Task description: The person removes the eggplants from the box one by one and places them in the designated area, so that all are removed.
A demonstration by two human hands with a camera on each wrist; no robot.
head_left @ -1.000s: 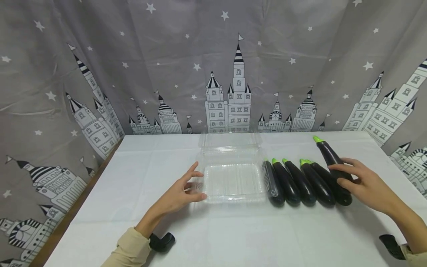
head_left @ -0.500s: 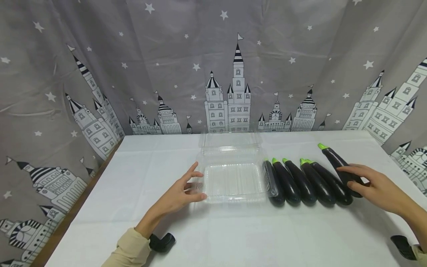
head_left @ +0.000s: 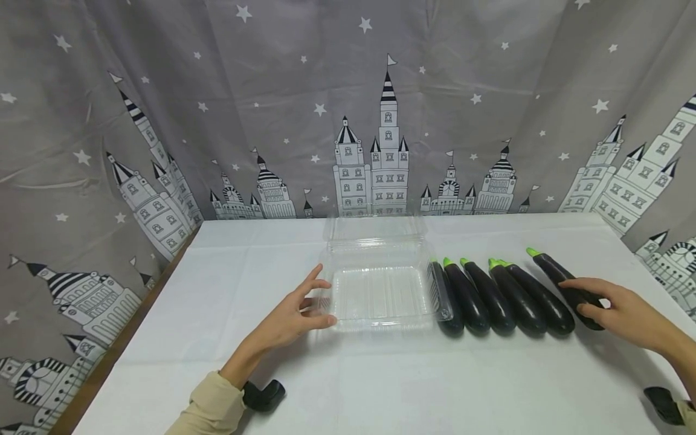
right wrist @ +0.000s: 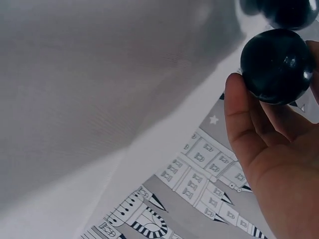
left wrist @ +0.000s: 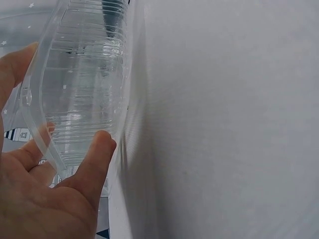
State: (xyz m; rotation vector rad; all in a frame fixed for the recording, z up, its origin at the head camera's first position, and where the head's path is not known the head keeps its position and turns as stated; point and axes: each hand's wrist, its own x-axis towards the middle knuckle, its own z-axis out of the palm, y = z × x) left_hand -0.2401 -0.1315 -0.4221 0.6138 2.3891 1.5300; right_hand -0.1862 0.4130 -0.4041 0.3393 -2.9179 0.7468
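A hinged clear plastic container (head_left: 380,293) lies with its lid (head_left: 377,228) folded back, with nothing inside. My left hand (head_left: 296,311) holds its left end; in the left wrist view the thumb (left wrist: 97,159) lies against the container's wall (left wrist: 82,94) and the other fingers are at the rim side. My right hand (head_left: 625,311) grips the thick end of a dark eggplant (head_left: 560,275) with a green stem end, slanted at the right end of a row. The eggplant's round bottom (right wrist: 276,67) shows between thumb and fingers in the right wrist view.
Several more eggplants (head_left: 492,296) lie side by side on the white table (head_left: 380,386), right of the container; the leftmost eggplant (head_left: 448,302) is partly seen through its edge. A grey castle-print curtain (head_left: 283,78) hangs behind and along the sides.
My right hand has moved right and towards me with its eggplant, away from the row, and the eggplant now sits lower. The left hand and container have stayed put.
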